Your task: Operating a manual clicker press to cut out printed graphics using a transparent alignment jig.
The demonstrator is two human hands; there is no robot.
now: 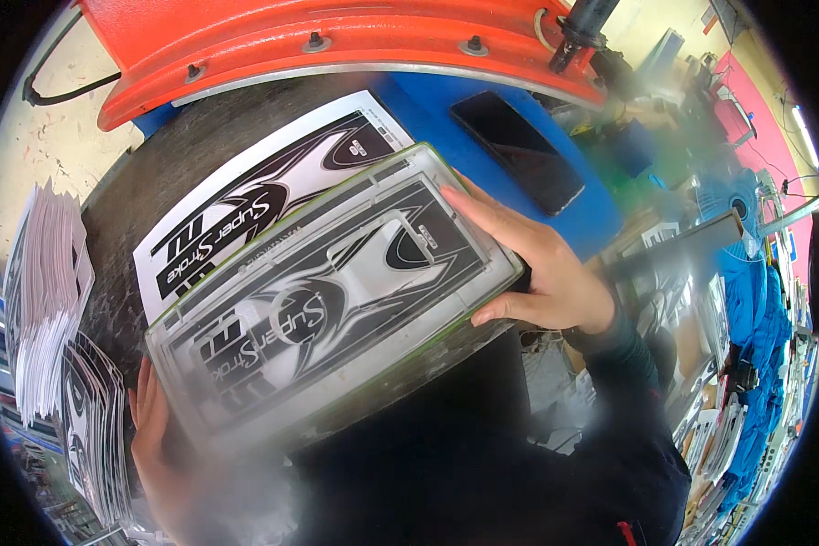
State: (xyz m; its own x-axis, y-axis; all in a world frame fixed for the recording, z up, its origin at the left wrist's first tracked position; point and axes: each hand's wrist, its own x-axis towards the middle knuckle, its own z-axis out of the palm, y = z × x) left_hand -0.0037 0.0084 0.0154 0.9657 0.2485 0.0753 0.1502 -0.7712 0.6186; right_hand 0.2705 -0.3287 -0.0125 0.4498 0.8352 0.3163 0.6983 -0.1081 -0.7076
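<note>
In the head view, the clear panel point(337, 291) lies slantwise across the middle of the frame, its green-edged far side overlapping a printed sheet point(264, 196) on the dark table point(109, 209); a black-and-white pattern shows through it. The right hand point(555, 273) holds the panel's right end, fingers along the end toward the upper corner and thumb spread well apart from them at the near edge. The left hand point(150, 423) has its fingers up against the left end at lower left, but blur hides its thumb and how firmly it grips. Whether the panel rests on the table or is lifted a little, I cannot tell. Handling it well likely calls for even support at both ends, so neither corner dips and drags the sheet. Small turns from the right wrist should bring its long edge parallel with the sheet's, judged through the clear face. Keep fingertips at the rim, off the pattern, and mind the phone point(519, 150) at upper right, near the panel's far corner.
</note>
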